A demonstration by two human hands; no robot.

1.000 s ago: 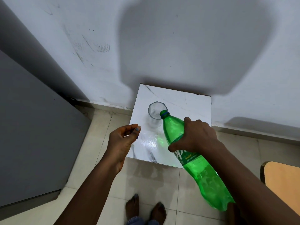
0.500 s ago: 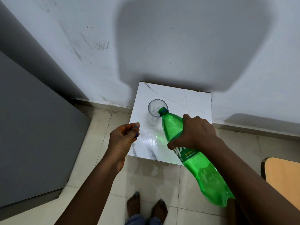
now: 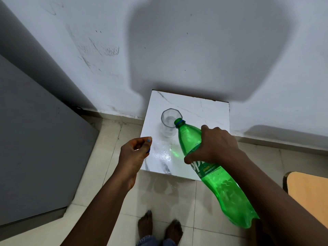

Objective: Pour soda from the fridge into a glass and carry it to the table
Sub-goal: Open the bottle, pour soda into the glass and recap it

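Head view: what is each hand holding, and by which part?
The right hand grips the green bottle around its upper body, just above the label. The left hand pinches a small blue item, likely the cap, between fingertips.

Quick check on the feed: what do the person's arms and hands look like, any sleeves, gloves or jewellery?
Both forearms are bare to the frame edge: no sleeves, gloves, watch or rings visible. The left hand shows a bluish painted thumbnail. The right hand shows no markings; its nails are hidden.
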